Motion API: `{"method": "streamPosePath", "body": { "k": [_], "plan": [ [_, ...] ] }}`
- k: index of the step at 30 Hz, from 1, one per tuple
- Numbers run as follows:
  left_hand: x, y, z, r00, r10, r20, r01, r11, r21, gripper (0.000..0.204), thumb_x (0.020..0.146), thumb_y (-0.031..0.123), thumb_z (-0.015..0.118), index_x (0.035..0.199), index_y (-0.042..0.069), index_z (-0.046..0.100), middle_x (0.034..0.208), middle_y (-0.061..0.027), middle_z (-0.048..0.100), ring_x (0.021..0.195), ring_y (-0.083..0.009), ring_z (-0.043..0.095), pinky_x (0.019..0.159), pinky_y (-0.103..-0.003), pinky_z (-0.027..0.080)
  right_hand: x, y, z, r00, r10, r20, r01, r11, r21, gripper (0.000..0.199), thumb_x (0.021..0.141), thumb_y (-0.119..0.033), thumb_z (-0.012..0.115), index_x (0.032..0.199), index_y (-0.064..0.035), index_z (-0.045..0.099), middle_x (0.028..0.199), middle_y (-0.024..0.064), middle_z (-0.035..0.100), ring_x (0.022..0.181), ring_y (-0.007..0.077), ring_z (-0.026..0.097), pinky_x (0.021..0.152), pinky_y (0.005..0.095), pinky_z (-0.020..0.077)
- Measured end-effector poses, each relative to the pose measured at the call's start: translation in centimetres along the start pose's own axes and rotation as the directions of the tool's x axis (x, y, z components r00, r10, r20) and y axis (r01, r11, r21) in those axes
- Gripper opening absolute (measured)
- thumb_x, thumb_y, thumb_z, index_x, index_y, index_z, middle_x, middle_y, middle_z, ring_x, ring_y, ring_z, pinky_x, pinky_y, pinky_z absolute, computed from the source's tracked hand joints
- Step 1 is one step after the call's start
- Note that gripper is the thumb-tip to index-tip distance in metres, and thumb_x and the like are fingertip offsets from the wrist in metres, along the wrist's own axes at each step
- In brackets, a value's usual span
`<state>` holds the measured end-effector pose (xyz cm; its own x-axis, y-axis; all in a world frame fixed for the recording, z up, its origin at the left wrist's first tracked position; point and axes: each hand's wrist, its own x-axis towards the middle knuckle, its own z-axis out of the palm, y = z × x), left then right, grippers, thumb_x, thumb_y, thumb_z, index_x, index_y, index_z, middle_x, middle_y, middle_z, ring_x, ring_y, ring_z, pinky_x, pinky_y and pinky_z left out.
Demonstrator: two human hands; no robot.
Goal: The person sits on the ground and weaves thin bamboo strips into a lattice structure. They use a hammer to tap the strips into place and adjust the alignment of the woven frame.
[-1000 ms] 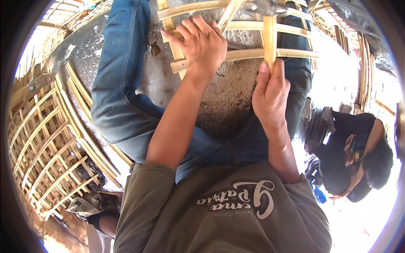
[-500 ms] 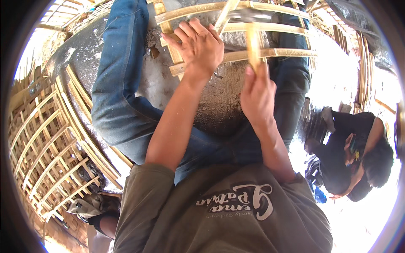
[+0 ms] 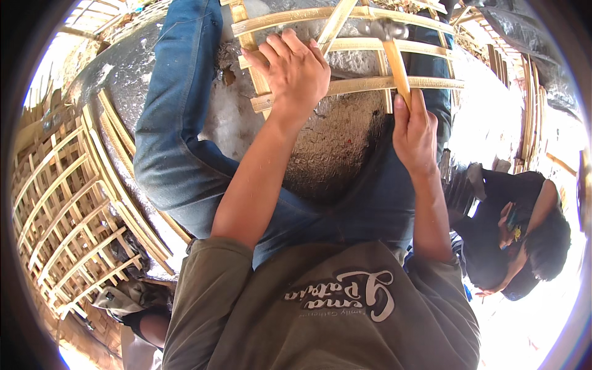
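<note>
A lattice frame of pale bamboo slats [image 3: 357, 85] lies across the space between my legs. My left hand [image 3: 295, 73] is closed over its left part, fingers over the slats; the fingertips' undersides are hidden. A diagonal slat [image 3: 337, 26] crosses the frame beside my left thumb. In my right hand [image 3: 417, 132] is a hammer [image 3: 399, 73], gripped by its light wooden handle. Its metal head is slightly blurred and lies over the frame's right part, near the upper slats; whether it touches them I cannot tell.
A dark, wet-looking rounded surface [image 3: 333, 151] lies between my legs. Finished-looking lattice panels [image 3: 68, 216] and long bamboo strips [image 3: 132, 203] lie at the left. To the right another person in dark clothes [image 3: 512, 222] sits bent over. More strips [image 3: 531, 111] stand behind.
My right hand and the hammer have moved to the right, and the blurred hammer shows more sharply. My left hand remains on the frame, which has shifted slightly downward.
</note>
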<state>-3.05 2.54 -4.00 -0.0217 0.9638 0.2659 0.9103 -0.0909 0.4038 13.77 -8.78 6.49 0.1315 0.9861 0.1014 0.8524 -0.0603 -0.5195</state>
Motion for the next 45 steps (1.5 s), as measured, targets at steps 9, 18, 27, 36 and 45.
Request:
{"method": "streamPosePath", "body": {
  "k": [9, 18, 27, 36, 45],
  "plan": [
    [-0.2, -0.4, -0.2, 0.997, 0.076, -0.009, -0.076, 0.997, -0.001, 0.042, 0.097, 0.029, 0.055, 0.116, -0.007, 0.049, 0.109, -0.0234, 0.052, 0.109, -0.0403, 0.050, 0.111, -0.077, 0.016, 3.6, 5.3, -2.1, 0.816, -0.508, 0.277, 0.579, 0.709, -0.404, 0.022, 0.095, -0.027, 0.068, 0.100, -0.0102, 0.054, 0.079, 0.0060, 0.063, 0.061, 0.0248, 0.069, 0.052, 0.0378, 0.0572],
    [-0.2, -0.3, -0.2, 0.997, 0.075, -0.015, -0.075, 0.996, -0.043, 0.042, 0.098, 0.027, 0.052, 0.119, -0.009, 0.049, 0.110, -0.0258, 0.051, 0.107, -0.0420, 0.049, 0.108, -0.079, 0.018, 8.1, 8.9, -1.6, 0.687, -0.640, 0.343, 0.720, 0.536, -0.441, 0.018, 0.096, -0.023, 0.065, 0.104, -0.0107, 0.056, 0.080, 0.0045, 0.061, 0.065, 0.0207, 0.069, 0.052, 0.0330, 0.0584],
    [-0.4, -0.4, 0.2, 0.992, 0.099, -0.072, -0.100, 0.995, -0.010, 0.041, 0.096, 0.027, 0.055, 0.119, -0.007, 0.051, 0.108, -0.0233, 0.052, 0.105, -0.0401, 0.049, 0.105, -0.077, 0.022, 8.9, 8.8, -2.3, 0.540, -0.795, 0.276, 0.819, 0.420, -0.392, 0.020, 0.090, -0.015, 0.067, 0.105, -0.0096, 0.056, 0.086, 0.0026, 0.062, 0.064, 0.0177, 0.065, 0.053, 0.0299, 0.0583],
    [-0.3, -0.4, 0.5, 0.991, 0.095, -0.095, -0.096, 0.995, -0.009, 0.040, 0.095, 0.029, 0.056, 0.114, -0.005, 0.053, 0.105, -0.0223, 0.052, 0.103, -0.0385, 0.050, 0.105, -0.077, 0.021, 11.4, 10.8, -1.7, 0.470, -0.834, 0.290, 0.827, 0.300, -0.476, 0.022, 0.086, -0.011, 0.067, 0.107, -0.0131, 0.058, 0.092, 0.0019, 0.064, 0.068, 0.0150, 0.067, 0.053, 0.0256, 0.0583],
    [-0.4, -0.3, 0.4, 0.989, 0.109, -0.100, -0.111, 0.994, -0.013, 0.039, 0.096, 0.027, 0.055, 0.117, -0.006, 0.051, 0.107, -0.0232, 0.052, 0.105, -0.0397, 0.049, 0.106, -0.078, 0.019, 9.7, 9.8, -1.6, 0.523, -0.828, 0.202, 0.819, 0.423, -0.387, 0.023, 0.082, -0.012, 0.072, 0.100, -0.0109, 0.057, 0.091, 0.0025, 0.067, 0.070, 0.0191, 0.070, 0.056, 0.0329, 0.0582]
  ]
}}
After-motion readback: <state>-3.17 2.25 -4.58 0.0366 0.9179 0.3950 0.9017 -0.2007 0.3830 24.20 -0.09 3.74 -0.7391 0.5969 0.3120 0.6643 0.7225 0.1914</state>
